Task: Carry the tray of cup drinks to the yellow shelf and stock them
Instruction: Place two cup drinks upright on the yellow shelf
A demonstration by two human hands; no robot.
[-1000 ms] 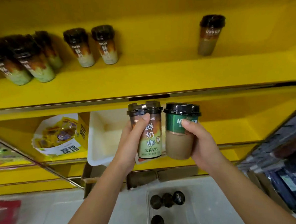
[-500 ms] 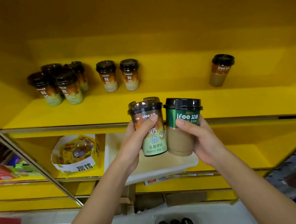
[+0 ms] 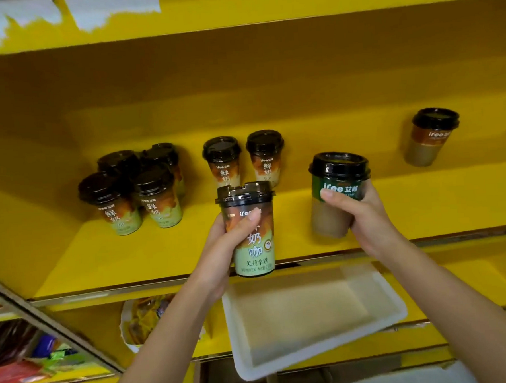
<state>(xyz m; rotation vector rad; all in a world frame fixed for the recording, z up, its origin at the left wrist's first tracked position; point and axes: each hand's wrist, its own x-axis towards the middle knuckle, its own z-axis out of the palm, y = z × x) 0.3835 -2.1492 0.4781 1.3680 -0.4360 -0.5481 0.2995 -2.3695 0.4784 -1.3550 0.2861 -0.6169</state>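
The left hand (image 3: 220, 252) is gripping a black-lidded cup drink with a brown-and-green label (image 3: 249, 230), fingers wrapped round its side and the thumb pressing across the front, and it is holding the cup upright at the front edge of the bright yellow shelf (image 3: 395, 209), base still off the board. The right hand (image 3: 362, 211) is clasping a second black-lidded cup with a dark green band and tan body (image 3: 336, 195), further onto the shelf and to the right, its base down near the board, though contact is hard to judge. Behind the left hand's cup, a pair of brown-and-green cups (image 3: 244, 159) is standing side by side, and a cluster of four more (image 3: 133, 189) is crowding together to the left. One brown-and-tan cup (image 3: 429, 136) is sitting alone, well apart on the right. Below, the white foam tray (image 3: 306, 315) is lying empty on the lower shelf, poking out past its front edge.
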